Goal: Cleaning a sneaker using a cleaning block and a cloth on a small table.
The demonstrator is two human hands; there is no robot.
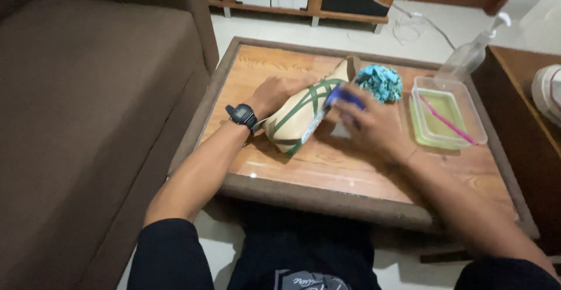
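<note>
A: Starting from the left, what is the person's left hand (273, 93) doing?

B: It lies against the heel end of the cream shoe with green stripes (304, 113), fingers curled around it to brace it on its side on the wooden table (327, 167). A black watch (242, 114) sits on that wrist.

A: And the right hand (374, 127)?

B: Its fingers are closed around a small blue brush (343, 96), pressed to the shoe's side near the sole. The hand is blurred, so the scrubbing step seems to be in hand.

A: What would the next move call for?

B: Probably a firm left-hand hold while the brush works along the sole. To the right lie a teal cloth (380, 83), a clear tray of greenish liquid (480, 127) holding a pink toothbrush (447, 120), and a pump bottle (467, 56).
</note>
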